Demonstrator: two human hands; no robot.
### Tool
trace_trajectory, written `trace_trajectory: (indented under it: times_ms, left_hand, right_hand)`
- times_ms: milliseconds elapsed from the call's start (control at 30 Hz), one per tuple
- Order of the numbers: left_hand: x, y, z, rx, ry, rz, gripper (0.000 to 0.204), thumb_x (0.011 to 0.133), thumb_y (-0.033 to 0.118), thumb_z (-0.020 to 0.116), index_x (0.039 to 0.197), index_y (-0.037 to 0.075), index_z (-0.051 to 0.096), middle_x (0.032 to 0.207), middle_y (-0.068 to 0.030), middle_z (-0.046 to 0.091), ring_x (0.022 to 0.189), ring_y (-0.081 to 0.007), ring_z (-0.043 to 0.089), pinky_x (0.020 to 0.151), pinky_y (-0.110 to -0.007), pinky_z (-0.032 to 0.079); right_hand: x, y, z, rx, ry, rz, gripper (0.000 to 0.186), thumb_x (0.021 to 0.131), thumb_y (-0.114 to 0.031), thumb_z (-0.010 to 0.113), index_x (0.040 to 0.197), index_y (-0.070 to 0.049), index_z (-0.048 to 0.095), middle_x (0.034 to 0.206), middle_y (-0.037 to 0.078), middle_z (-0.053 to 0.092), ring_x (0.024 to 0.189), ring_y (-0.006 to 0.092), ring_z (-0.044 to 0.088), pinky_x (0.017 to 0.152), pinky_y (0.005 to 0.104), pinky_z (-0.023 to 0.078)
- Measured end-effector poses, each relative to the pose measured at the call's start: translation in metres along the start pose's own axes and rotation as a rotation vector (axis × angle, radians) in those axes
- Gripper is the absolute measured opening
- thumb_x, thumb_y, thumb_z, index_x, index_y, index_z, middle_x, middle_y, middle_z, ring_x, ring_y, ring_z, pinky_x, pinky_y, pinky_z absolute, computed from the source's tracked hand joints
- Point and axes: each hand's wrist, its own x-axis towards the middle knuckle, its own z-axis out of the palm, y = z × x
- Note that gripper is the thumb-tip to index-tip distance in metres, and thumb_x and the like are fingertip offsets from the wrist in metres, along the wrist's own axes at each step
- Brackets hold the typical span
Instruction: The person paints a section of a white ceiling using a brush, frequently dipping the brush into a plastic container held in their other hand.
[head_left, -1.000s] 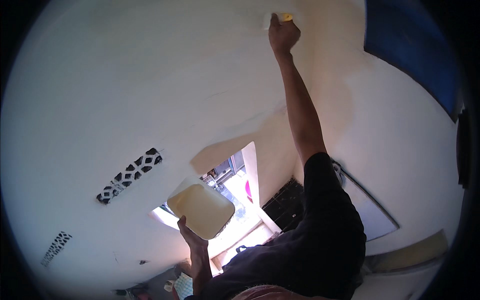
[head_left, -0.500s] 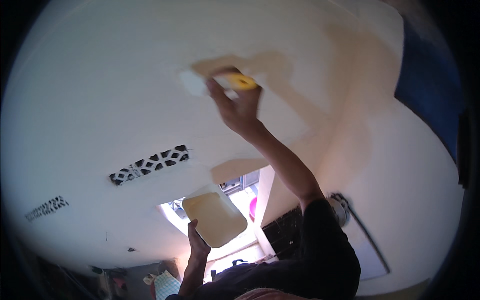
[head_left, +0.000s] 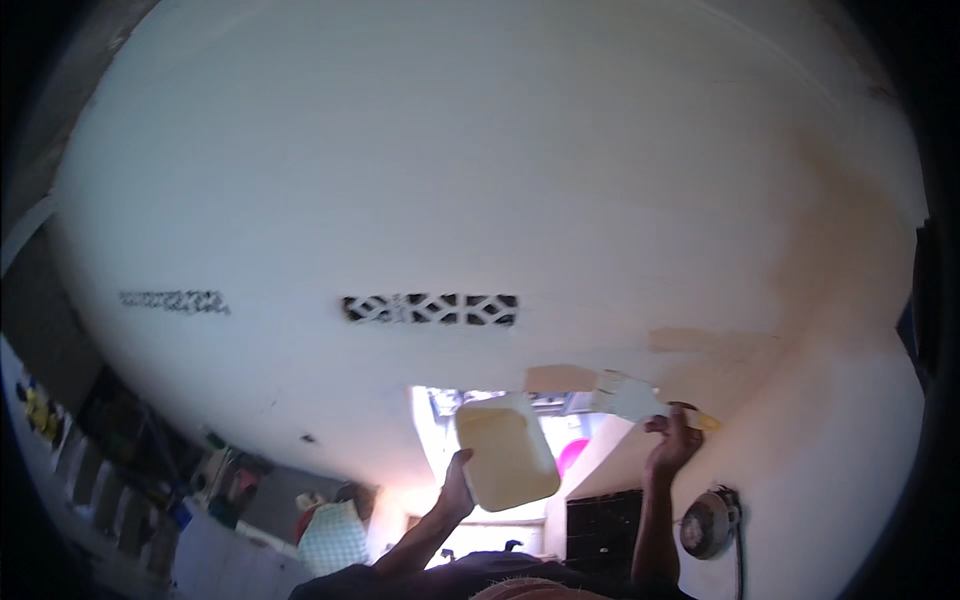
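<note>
My left hand grips a cream rectangular tub by its near left edge, thumb on the rim; the tub is tilted so its pale inside shows. To its right, my right hand is closed round the yellow handle of a wide paintbrush. The brush's broad, white-coated head points left, toward the tub but apart from it. Behind both hands rises a large off-white wall with a beige patch above the doorway.
Two vent grilles pierce the wall. Past the tub lies a bright doorway with a pink round thing. A metal pan hangs at the lower right, beside a dark panel. Checked cloth and household clutter fill the lower left.
My right hand has come down from high on the wall with the brush, now near the tub's height. The view has swung, and the left hand still holds the tub.
</note>
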Motion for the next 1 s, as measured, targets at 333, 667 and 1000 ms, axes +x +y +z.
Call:
trace_trajectory:
  times_ms: [333, 667, 1000]
  left_hand:
    - [-0.008, -0.001, 0.006, -0.096, 0.011, 0.038, 0.048, 0.097, 0.031, 0.042, 0.130, -0.004, 0.045, 0.119, -0.0175, 0.059, 0.111, -0.0267, 0.060, 0.097, -0.040, 0.048]
    - [-0.020, -0.004, 0.019, -0.036, 0.034, 0.105, 0.052, 0.097, 0.034, 0.040, 0.130, -0.005, 0.049, 0.119, -0.0175, 0.062, 0.109, -0.0267, 0.062, 0.096, -0.040, 0.051]
    - [-0.035, -0.001, 0.030, -0.013, 0.087, 0.099, 0.056, 0.096, 0.039, 0.038, 0.132, -0.002, 0.048, 0.119, -0.0163, 0.061, 0.106, -0.0262, 0.063, 0.094, -0.040, 0.051]
  right_hand:
    - [0.000, -0.006, -0.014, -0.085, 0.051, 0.096, 0.032, 0.092, -0.028, 0.062, 0.102, 0.003, 0.061, 0.076, 0.012, 0.066, 0.053, 0.0144, 0.059, 0.052, 0.0249, 0.050]
    - [0.001, 0.004, -0.019, -0.105, -0.004, 0.168, 0.036, 0.092, -0.028, 0.062, 0.107, 0.004, 0.059, 0.086, 0.013, 0.067, 0.056, 0.0140, 0.060, 0.052, 0.0232, 0.050]
    - [-0.005, -0.003, -0.002, -0.024, -0.134, 0.182, 0.030, 0.093, -0.019, 0.061, 0.102, 0.009, 0.060, 0.075, 0.013, 0.065, 0.052, 0.0173, 0.060, 0.047, 0.0280, 0.050]
